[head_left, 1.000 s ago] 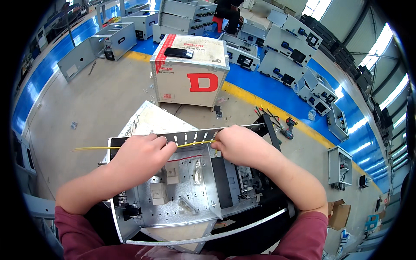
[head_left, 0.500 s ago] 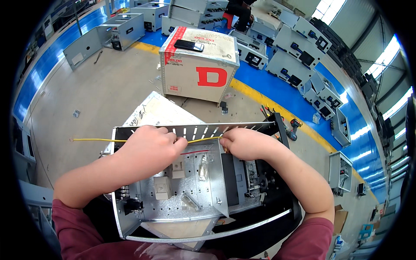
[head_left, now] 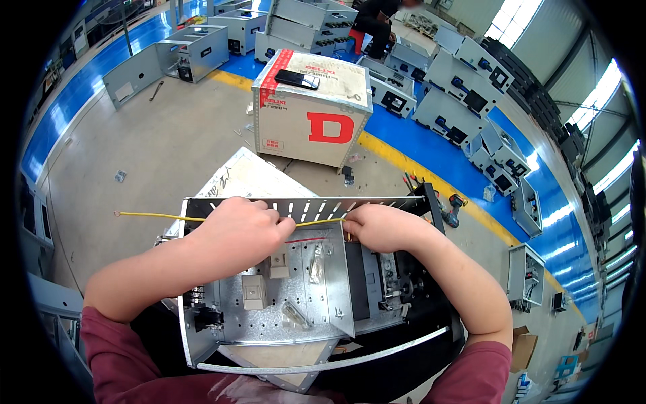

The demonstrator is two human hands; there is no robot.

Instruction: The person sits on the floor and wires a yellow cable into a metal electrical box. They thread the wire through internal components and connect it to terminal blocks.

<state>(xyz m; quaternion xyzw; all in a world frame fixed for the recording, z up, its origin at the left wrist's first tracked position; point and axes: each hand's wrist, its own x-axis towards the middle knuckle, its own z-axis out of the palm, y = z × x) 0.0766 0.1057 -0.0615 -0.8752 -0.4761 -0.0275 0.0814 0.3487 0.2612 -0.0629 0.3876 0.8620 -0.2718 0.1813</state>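
A yellow wire runs across the far side of an open metal cabinet frame. My left hand is closed round the wire's middle; the wire's left end, tipped with a small ring terminal, sticks out past the frame. My right hand pinches the wire's other end beside the upright inner plate; its fingertips are partly hidden. Below the hands, two beige blocks sit on the perforated metal plate. Small clear bags of hardware and a red wire lie there too.
Beyond the frame stands a wooden crate with a phone on top. A cordless drill lies on the floor to the right. Grey metal cabinets are stacked at the back, near a seated person.
Both hands keep their hold on the yellow wire, with hardly any movement. The whole view has shifted slightly, so the scene sits a little lower.
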